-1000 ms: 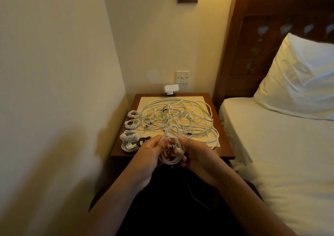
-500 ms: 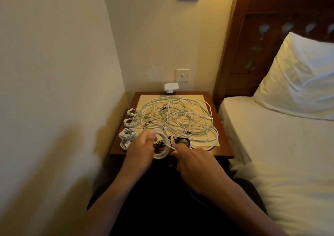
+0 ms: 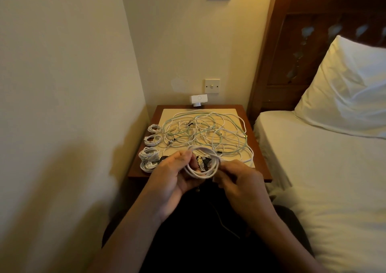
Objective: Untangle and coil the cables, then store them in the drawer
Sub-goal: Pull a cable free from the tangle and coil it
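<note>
Both hands' grip [image 3: 205, 173] around coiled cable [image 3: 201, 173]

left hand [image 3: 175, 174]: fingers curled, gripping | right hand [image 3: 240, 180]: fingers pinched | forearms converging, hands close together

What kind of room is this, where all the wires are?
Most likely a bedroom. There's a bed with a white pillow and a wooden headboard, and the tangled cables lie on a small bedside table in the corner next to it.
</note>
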Demonstrator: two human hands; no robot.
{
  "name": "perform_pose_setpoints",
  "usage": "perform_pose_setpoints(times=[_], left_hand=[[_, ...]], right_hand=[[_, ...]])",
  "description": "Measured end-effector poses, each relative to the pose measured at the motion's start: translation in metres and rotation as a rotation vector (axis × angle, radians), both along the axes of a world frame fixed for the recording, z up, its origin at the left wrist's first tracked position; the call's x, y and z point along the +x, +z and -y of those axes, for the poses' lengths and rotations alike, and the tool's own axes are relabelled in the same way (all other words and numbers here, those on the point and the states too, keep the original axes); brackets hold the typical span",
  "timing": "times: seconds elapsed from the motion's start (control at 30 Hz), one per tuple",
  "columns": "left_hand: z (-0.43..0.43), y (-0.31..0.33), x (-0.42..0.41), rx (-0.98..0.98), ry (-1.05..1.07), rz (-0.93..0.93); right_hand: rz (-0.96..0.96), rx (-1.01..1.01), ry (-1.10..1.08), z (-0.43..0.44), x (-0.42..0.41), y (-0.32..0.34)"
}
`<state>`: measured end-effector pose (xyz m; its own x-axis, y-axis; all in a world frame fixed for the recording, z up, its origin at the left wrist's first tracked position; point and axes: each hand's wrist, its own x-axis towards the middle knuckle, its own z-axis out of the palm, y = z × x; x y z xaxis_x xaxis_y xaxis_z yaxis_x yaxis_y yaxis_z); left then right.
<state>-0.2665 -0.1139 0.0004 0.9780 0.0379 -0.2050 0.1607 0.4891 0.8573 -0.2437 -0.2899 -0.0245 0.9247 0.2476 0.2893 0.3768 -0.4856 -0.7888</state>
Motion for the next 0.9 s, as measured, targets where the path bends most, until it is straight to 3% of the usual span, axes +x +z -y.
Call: perform_pose_setpoints(times=[0.1,0.23,0.33,0.47,0.77,0.9], left_hand=[[0.002,-0.017,-0.002,0.178,0.050,-0.047],[0.006,-0.029,-0.006,0.392,0.120,-0.021],[0.008,-0.036,-0.006,0.500,0.217,0.048],[0.015,-0.039,-0.007,0.610,0.240,0.131],[0.013,-0.046,-0.006,0.592,0.180,0.045],[0.006,-0.048,-0.002,0.590,0.225,0.009]], right_hand=[[-0.347,0.541,-0.011,-0.010,-0.008,0.000],[-0.597,0.818,-0.002,-0.015,-0.010,-0.006],[-0.659,0.854,0.008,-0.012,-0.011,-0.010],[-0.585,0.743,-0.067,-0.012,-0.008,-0.017],[-0.439,0.686,-0.122,-0.013,-0.007,-0.023],[-0.461,0.644,0.001,-0.015,-0.005,-0.022]])
